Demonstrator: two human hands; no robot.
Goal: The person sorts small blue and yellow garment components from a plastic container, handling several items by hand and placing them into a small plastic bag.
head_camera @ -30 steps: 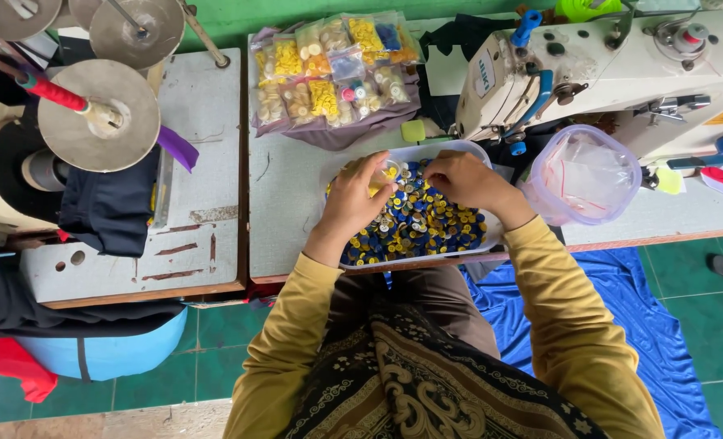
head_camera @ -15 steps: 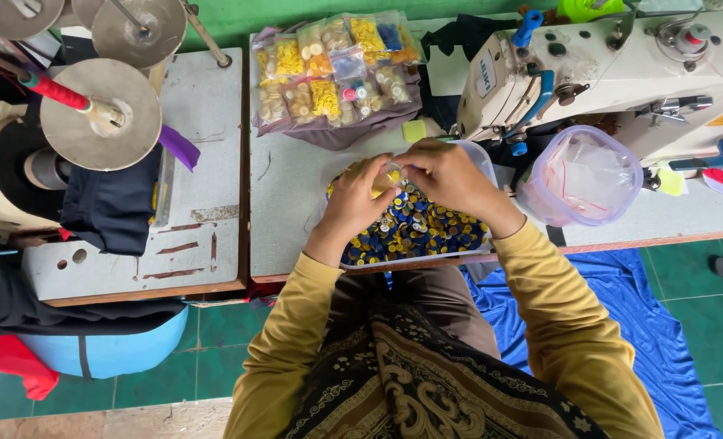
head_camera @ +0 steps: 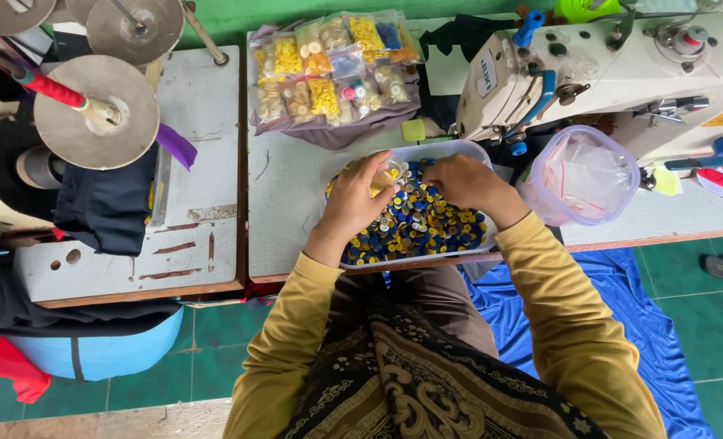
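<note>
buttons (head_camera: 426, 228) in tray (head_camera: 451, 149), bags (head_camera: 333, 65) behind

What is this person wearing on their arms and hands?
Both arms are covered by long mustard-yellow sleeves, plain, with no print, reaching to the wrists. The left hand and right hand are bare: no gloves, and no ring or watch that I can make out from this view.

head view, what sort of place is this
Most likely a small sewing workshop: a white industrial sewing machine, bags of sorted buttons, and a tray of blue and yellow buttons under both hands.
</note>
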